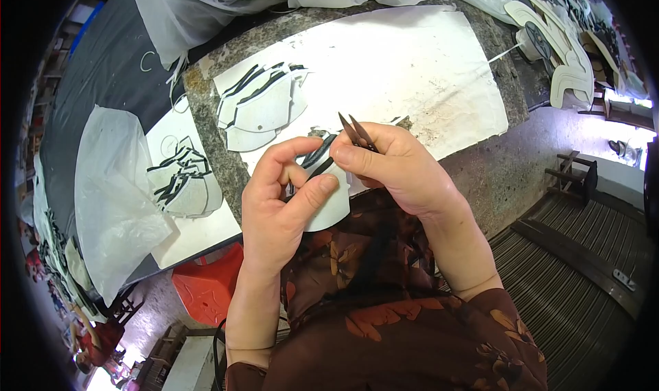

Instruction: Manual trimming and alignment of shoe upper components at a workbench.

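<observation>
My left hand (271,202) is closed on a curved white cut piece with black edging (332,209), thumb in front and fingers behind. It hangs over the table's near edge, in front of my body. My right hand (405,161) is closed around small dark thread snips (358,131), their pointed blades apart and pointing up and away. The right thumb and fingertips also meet the black edging at the piece's upper end. Whether they pinch it is hard to tell. Just beyond my left hand lies a pile of similar white pieces with black strips (264,113).
A white sheet (398,54) covers the stone tabletop (206,127). On the left are a second pile of edged pieces (189,192) and clear plastic (113,192). A spool (533,42) stands at the far right. A red stool (206,284) is at lower left.
</observation>
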